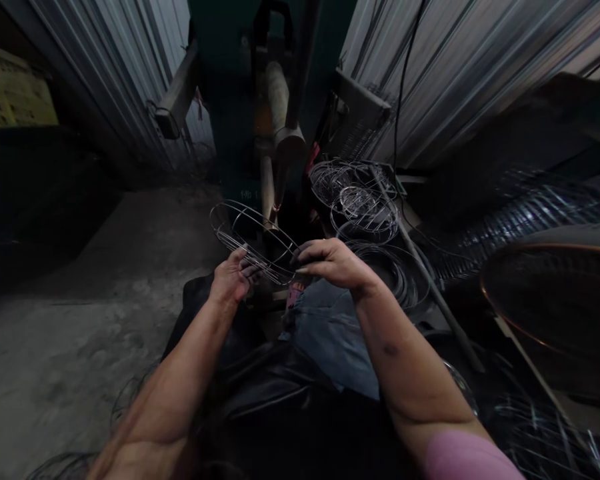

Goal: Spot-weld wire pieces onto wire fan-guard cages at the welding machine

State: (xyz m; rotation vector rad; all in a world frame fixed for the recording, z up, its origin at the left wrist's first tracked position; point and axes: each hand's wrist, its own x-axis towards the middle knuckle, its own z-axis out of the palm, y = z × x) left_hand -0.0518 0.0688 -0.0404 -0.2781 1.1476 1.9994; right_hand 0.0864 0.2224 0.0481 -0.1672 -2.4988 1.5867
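A round wire frame (253, 233), made of thin rings and cross wires, is held tilted in front of me over my lap. My left hand (234, 277) is closed on its near left rim. My right hand (330, 261) is closed over its near right rim, fingers curled down. Just beyond the frame stands a dark machine (275, 133) with an upright post.
A pile of similar wire frames (363, 203) lies to the right of the machine. More wire stacks (530, 213) and a dark round object (560, 287) sit at the far right. A bare concrete floor (80, 333) spreads to the left. Corrugated metal walls (455, 73) stand behind.
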